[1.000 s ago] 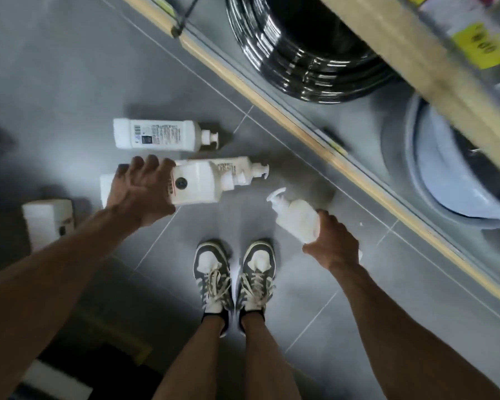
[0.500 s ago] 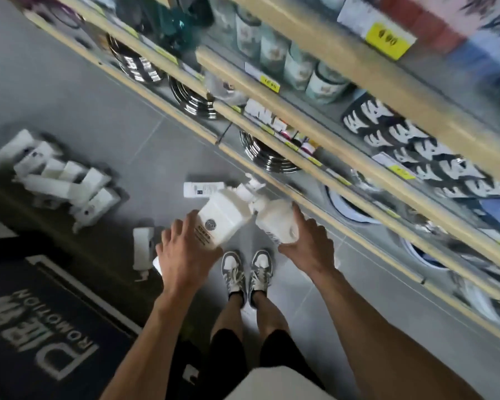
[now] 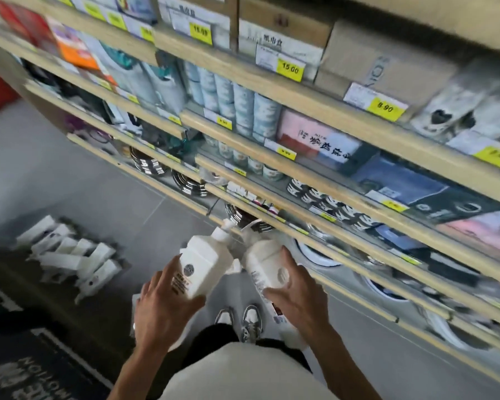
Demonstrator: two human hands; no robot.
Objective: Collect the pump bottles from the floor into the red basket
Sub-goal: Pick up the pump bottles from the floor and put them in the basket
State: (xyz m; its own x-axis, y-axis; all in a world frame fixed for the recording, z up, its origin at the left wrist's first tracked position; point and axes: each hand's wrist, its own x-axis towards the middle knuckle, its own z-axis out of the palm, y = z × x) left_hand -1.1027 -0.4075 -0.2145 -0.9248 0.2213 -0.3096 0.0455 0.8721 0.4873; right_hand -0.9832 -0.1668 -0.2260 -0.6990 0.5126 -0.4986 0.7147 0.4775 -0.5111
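- Heap of pump bottles (image 3: 70,258) lay on the floor (image 3: 70,183), far left; red basket not seen.
- Left hand (image 3: 162,310) gripped square bottle (image 3: 205,269), right hand (image 3: 295,295) gripped rounder bottle (image 3: 264,267), near, side by side.
- Long axes ran near-to-far; pumps pointed at shelves (image 3: 300,93).
- Best carried by the bodies, pumps kept from tangling.

My left hand (image 3: 165,310): grips one square white pump bottle (image 3: 205,261). My right hand (image 3: 295,295): grips one rounder white pump bottle (image 3: 266,264), just beside the first. Floor (image 3: 70,183), left: heap of white bottles (image 3: 70,258). Ahead: stocked shelves (image 3: 272,89).
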